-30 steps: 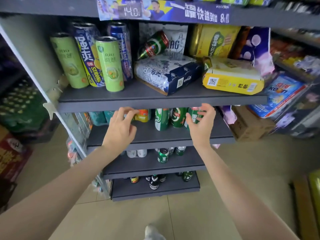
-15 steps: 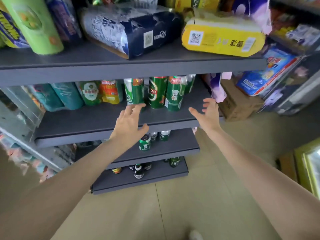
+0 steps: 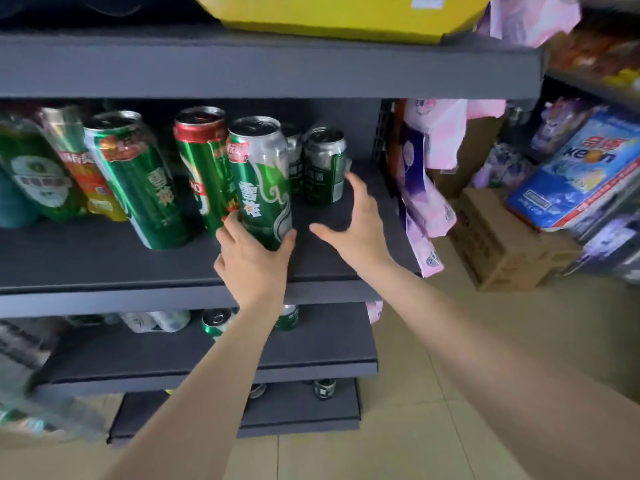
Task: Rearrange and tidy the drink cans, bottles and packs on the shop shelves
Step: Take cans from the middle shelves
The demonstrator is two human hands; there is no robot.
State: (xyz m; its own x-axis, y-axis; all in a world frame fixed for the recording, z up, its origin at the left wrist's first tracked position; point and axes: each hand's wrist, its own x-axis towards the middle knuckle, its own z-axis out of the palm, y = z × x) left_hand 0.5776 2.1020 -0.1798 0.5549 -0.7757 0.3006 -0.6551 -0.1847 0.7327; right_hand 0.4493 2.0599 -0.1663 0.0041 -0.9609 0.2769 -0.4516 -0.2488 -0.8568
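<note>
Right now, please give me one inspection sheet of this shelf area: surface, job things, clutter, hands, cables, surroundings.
Surface: dark grey shelf, bare at its right front.
Job's things: green and silver can at the front; red-topped green can behind it; tall green can to its left; dark can further back.
Clutter: pink packs hang at the shelf's right end.
Hands: left hand holds the green and silver can at its base; right hand open, near the dark can, no grip.
Cables: nothing seen.
Surroundings: yellow box on the shelf above; cardboard box on the floor; more cans on lower shelves.
</note>
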